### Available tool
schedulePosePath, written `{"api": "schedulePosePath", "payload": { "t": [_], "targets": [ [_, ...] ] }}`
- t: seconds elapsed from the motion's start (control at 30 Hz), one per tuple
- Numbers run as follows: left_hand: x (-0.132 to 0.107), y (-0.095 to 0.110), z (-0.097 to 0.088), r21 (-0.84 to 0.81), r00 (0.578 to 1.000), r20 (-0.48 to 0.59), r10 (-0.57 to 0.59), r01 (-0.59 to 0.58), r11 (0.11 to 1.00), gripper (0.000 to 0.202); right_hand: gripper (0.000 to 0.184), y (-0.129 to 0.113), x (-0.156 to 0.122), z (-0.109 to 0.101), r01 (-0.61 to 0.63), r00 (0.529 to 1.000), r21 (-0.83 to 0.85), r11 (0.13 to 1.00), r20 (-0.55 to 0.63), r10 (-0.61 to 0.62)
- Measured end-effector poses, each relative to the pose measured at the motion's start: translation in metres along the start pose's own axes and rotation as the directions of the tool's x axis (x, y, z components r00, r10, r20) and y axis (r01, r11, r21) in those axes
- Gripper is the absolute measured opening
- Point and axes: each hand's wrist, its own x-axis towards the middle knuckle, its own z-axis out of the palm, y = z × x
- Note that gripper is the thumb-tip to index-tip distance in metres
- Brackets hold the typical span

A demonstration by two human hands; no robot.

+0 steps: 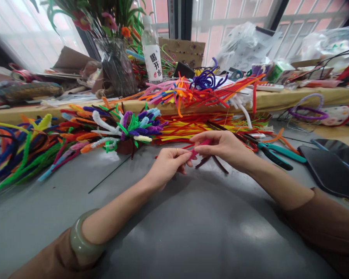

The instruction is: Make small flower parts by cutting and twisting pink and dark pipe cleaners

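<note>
Grey table (177, 232) below pink piece (195, 152), perhaps fuzzy stem; barred windows (235, 27) behind.

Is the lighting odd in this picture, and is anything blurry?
Head view: bright daylight washes out the windows; a pale glare patch lies on the gray table, with soft shadows near the forearms. Head view, left edge: the fuzzy sticks look smeared, while the bottle has a readable label.

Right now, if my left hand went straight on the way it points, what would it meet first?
Most likely your right hand: its fingers lie just ahead of your left hand, with the pink pipe cleaner at the fingertips of both hands. Exact depth is hard to judge from this view.
</note>
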Motion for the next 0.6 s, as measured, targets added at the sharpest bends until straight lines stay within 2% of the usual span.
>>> {"api": "schedulePosePath", "payload": {
  "t": [0.07, 0.13, 0.27, 0.37, 0.47, 0.6],
  "targets": [
    [-0.0001, 0.0002, -0.0001, -0.102, 1.0, -0.008, 0.014, -0.015, 0.995, 0.021, 0.038, 0.001, 0.0, 0.0021, -0.026, 0.999, 0.168, 0.985, -0.018, 0.029],
    [-0.0004, 0.0, -0.0002, -0.179, 1.0, -0.012, 0.026, -0.027, 0.983, 0.02, 0.037, 0.0019, -0.0003, 0.0046, -0.06, 0.998, 0.239, 0.969, 0.003, 0.061],
    [-0.0015, -0.0007, 0.0, -0.251, 1.0, 0.008, 0.029, -0.026, 0.968, 0.02, 0.019, 0.0027, -0.0019, 0.0084, -0.086, 0.996, 0.193, 0.977, 0.021, 0.084],
    [-0.0023, -0.0003, 0.0011, -0.272, 0.999, 0.043, 0.024, -0.012, 0.962, 0.02, 0.02, 0.0038, -0.0027, 0.0089, -0.084, 0.996, 0.162, 0.983, -0.003, 0.085],
    [-0.0025, 0.001, 0.0022, -0.236, 0.998, 0.057, 0.041, -0.027, 0.971, 0.024, 0.024, 0.0045, -0.003, 0.0083, -0.08, 0.996, 0.121, 0.989, -0.018, 0.083],
    [-0.0016, 0.0021, 0.003, -0.047, 0.994, 0.037, 0.101, -0.099, 0.994, 0.023, 0.024, 0.0033, -0.0033, 0.0089, -0.051, 0.997, 0.08, 0.995, -0.062, 0.056]
  ]
}}
